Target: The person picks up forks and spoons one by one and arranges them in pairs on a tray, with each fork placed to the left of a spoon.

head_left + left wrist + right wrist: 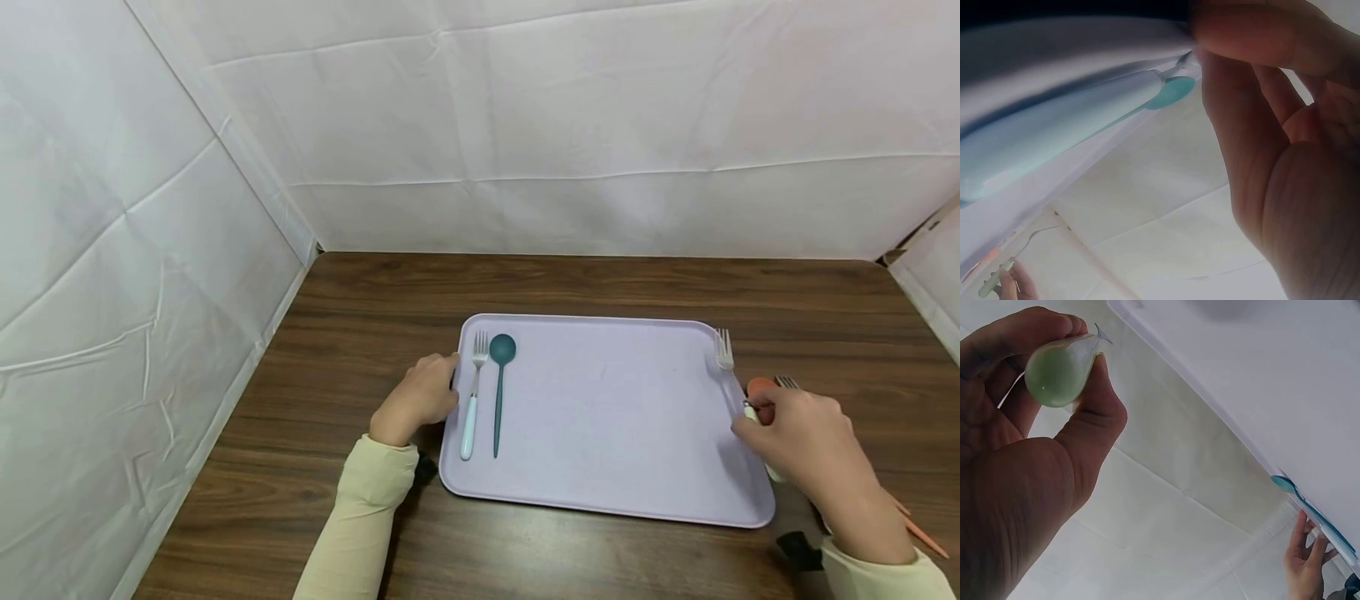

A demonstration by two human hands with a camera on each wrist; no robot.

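My right hand (810,442) pinches a fork (724,350) with a pale green handle (1057,376) between thumb and fingers. The fork's tines overlap the right rim of a lilac tray (607,417) in the head view. At the tray's left rim, my left hand (418,392) pinches the edge, its thumb and finger seen close in the left wrist view. Just inside that rim lies a fork with a pale blue handle (468,429). Beside it, a teal spoon (502,350) lies roughly parallel, bowl toward the back.
Right of the tray, partly hidden by my right hand, are an orange spoon (761,385) and another fork (786,382). Orange handle ends (926,535) show near my right wrist. The brown wooden table (337,300) is bordered by white cloth walls (555,108).
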